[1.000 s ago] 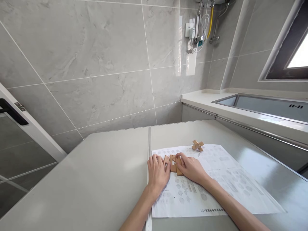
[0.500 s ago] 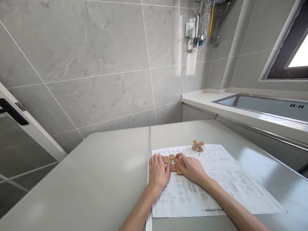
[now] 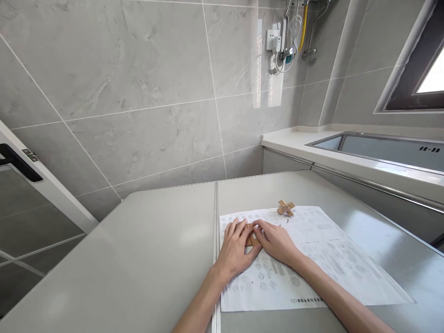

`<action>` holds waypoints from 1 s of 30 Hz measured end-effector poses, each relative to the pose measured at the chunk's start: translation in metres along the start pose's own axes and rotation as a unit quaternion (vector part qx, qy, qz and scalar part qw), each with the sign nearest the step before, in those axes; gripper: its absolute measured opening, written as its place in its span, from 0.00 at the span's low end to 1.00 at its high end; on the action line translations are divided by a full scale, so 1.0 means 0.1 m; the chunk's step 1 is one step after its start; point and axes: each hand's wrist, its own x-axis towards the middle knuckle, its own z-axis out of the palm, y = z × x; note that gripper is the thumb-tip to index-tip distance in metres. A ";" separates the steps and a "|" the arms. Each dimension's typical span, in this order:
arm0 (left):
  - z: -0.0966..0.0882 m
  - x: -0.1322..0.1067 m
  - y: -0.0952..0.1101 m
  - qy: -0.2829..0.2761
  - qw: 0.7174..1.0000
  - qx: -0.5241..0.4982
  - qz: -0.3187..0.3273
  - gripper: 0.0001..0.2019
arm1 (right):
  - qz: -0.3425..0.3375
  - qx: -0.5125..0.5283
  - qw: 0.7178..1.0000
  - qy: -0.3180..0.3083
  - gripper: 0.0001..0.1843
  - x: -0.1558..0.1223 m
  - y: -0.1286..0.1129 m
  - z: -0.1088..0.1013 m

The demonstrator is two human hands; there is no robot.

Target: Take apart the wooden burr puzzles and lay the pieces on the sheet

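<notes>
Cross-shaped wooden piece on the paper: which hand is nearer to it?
Right. The right hand is below and slightly left of the cross-shaped wooden piece in the picture; the left hand is farther away, to its lower left.

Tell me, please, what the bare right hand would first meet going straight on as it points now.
The right hand would probably first meet the flat brown wooden pieces, which it seems to touch; the bare left hand lies just beyond, though depth is unclear.

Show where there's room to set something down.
The tabletop left of the left forearm and printed sheet is bare, as is the strip between sheet and tiled wall, left of the wooden cross. Crowded: where left hand and right hand gather over wooden pieces.
</notes>
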 end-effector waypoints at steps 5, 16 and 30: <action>-0.01 0.01 -0.03 -0.004 1.000 0.010 -0.001 0.28 | -0.004 0.029 1.000 -0.005 0.15 0.00 -0.01 -0.01; -0.04 0.07 -0.33 0.028 0.998 0.033 -0.045 0.26 | -0.025 0.010 1.000 -0.004 0.14 0.00 0.01 0.01; -0.06 0.16 -0.55 0.056 0.994 -0.003 -0.089 0.35 | -0.023 0.006 1.000 -0.001 0.14 0.01 0.02 0.02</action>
